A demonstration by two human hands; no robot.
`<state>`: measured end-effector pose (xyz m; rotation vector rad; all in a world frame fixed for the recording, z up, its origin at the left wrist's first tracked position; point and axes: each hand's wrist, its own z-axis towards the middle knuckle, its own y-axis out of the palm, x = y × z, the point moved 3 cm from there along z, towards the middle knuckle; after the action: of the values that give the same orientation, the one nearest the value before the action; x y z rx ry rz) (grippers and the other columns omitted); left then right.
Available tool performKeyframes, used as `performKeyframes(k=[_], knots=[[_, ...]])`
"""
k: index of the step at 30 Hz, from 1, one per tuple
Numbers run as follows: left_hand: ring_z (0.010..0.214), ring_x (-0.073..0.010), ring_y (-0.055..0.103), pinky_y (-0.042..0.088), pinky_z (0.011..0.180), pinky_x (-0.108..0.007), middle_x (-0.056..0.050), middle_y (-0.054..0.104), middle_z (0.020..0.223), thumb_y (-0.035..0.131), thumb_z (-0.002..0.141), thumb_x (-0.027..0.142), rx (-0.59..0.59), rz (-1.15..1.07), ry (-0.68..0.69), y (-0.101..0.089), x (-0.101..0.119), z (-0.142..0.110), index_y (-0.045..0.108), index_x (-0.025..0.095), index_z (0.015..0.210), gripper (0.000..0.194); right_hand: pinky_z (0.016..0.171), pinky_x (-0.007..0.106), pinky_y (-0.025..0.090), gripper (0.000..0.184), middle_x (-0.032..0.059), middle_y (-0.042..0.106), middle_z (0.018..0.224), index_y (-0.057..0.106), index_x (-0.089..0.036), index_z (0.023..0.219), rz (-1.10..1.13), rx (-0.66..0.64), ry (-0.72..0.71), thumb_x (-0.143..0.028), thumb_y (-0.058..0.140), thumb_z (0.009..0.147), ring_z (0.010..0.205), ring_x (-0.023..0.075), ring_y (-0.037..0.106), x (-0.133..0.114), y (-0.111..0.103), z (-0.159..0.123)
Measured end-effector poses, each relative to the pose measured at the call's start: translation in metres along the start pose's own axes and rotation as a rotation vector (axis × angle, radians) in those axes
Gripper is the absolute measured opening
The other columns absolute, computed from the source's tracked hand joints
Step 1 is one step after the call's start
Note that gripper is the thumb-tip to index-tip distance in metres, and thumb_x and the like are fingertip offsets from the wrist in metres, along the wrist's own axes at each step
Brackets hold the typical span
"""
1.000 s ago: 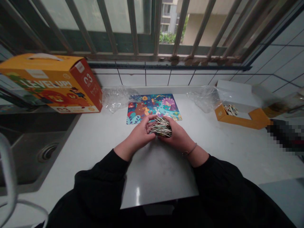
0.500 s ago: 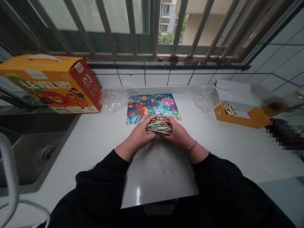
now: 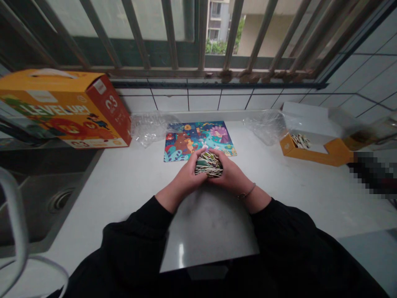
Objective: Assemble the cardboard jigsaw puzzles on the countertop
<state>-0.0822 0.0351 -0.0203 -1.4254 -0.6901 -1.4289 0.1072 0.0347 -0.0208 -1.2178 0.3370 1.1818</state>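
Observation:
Between my two hands is a thick stack of puzzle pieces, their pale cut edges facing me and bits of coloured print showing. My left hand is wrapped round the stack's left side, and my right hand closes round its right side. The thumbs lie along the near side, while some fingertips are hidden behind the pieces. Just beyond my hands a colourful animal picture sheet lies flat on the white counter; its near edge is partly covered by my hands.
At the left stands an orange carton with a handle, beside a sink. Clear plastic packaging lies near the wall. To the right an open orange box holds more pieces. A barred window is behind.
My left hand has moved slightly right, pressing the stack narrower between both palms. The pieces sit more compactly. The camera view has shifted a little.

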Motion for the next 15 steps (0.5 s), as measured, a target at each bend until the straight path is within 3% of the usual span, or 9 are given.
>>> performKeyframes(k=[6,10,15], knots=[[0.163,-0.0433,0.04,0.035,0.134,-0.061,-0.018,0.043,0.174,0.086,0.085,0.057,-0.089,0.133,0.073,0.0003,0.0038,-0.0001,0.033,0.025,0.172,0.107,0.125,0.063,0.047,0.1,0.019,0.056,0.159,0.043,-0.025,0.164,-0.012,-0.036,-0.069,-0.038,0.093,0.079,0.146,0.0383,0.057,0.0008,-0.0001,0.0008],[0.167,-0.0435,0.031,0.027,0.138,-0.063,-0.021,0.033,0.18,0.095,0.076,0.061,-0.105,0.266,0.118,0.0017,0.0055,0.0003,0.029,0.024,0.174,0.123,0.125,0.066,0.045,0.099,0.0202,0.057,0.155,0.046,-0.025,0.163,-0.089,-0.011,-0.11,-0.04,0.095,0.079,0.144,0.0394,0.056,0.0001,-0.0031,0.0002],[0.164,-0.0462,0.036,0.028,0.136,-0.068,-0.023,0.039,0.174,0.105,0.062,0.056,-0.084,0.359,0.136,-0.0034,-0.0029,0.0031,0.037,0.024,0.17,0.132,0.125,0.061,0.048,0.115,0.0198,0.054,0.161,0.04,-0.025,0.167,-0.001,-0.08,-0.049,-0.039,0.102,0.071,0.147,0.0392,0.057,-0.0005,-0.0072,-0.002]])
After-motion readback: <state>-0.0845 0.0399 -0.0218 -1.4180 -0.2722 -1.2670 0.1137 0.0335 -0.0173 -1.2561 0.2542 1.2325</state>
